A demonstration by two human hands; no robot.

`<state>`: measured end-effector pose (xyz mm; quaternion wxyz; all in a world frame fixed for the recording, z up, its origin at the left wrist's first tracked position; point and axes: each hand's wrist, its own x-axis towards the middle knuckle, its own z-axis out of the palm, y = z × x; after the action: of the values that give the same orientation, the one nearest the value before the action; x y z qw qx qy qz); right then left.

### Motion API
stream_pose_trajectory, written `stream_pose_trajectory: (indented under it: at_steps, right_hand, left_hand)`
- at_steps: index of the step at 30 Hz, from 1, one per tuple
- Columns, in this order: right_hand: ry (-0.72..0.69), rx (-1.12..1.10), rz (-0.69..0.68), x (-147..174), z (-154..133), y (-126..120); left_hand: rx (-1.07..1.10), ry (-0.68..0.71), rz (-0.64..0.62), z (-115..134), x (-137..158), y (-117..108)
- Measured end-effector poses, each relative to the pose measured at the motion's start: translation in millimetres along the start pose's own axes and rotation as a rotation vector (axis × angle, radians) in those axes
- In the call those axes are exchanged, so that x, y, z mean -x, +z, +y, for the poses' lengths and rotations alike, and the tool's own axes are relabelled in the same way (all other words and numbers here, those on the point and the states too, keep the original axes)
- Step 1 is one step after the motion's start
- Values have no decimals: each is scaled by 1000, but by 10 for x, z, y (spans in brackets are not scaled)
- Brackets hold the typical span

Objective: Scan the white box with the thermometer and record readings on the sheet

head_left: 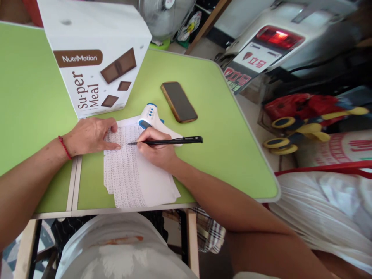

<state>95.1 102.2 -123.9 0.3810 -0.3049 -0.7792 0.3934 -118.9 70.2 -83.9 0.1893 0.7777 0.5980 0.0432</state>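
My right hand (157, 147) grips a black pen (174, 141), its tip on or just above a stack of white paper sheets (130, 174) covered with dense handwritten rows on the left part. My left hand (93, 135) lies with fingers apart at the upper left edge of the paper, a red cord bracelet on its wrist. Just beyond the right hand lies a white and blue infrared thermometer (149, 116), partly hidden by that hand. A dark smartphone (178, 101) in a brown case rests farther right on the table.
On the green folding table (221, 155) a tall white NutriMotion box (95, 35) stands behind my left hand. A fan (162, 19) is past the far edge. To the right are a white motor scooter (279, 38) with a red tail light, a yellow-wheeled toy (290, 135) and sacks.
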Motion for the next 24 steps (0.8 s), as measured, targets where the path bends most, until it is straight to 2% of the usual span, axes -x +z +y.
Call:
stream_pose_trajectory:
  at_steps: [4, 9, 12, 15, 17, 18, 19, 21, 23, 24]
  right_hand:
    - [3, -29, 63, 7, 32, 15]
    - [-51, 105, 9, 15, 39, -23]
    - [-272, 340, -45, 6, 17, -80]
    - [-533, 644, -224, -4, -11, -122]
    - [-601, 777, -344, -20, -39, -166]
    - [-608, 796, -359, -39, -58, -209]
    - [-598, 790, -335, -70, -79, -275]
    - [-495, 729, -154, -178, -116, -480]
    - [-242, 775, 32, -345, -115, -752]
    - [-101, 810, 69, -443, -90, -889]
  left_hand:
    - [7, -14, -7, 1, 5, -2]
    - [6, -15, -5, 1, 6, 3]
    - [6, -8, -1, -9, 9, 4]
    - [-7, 5, 10, -25, 20, 4]
    - [-4, 16, 18, -35, 26, 5]
    - [-1, 18, 21, -40, 28, 7]
    - [-1, 17, 19, -43, 29, 9]
    - [-4, 13, 8, -49, 28, 11]
    - [-3, 15, -3, -51, 24, 10]
    - [-3, 17, -2, -52, 23, 9]
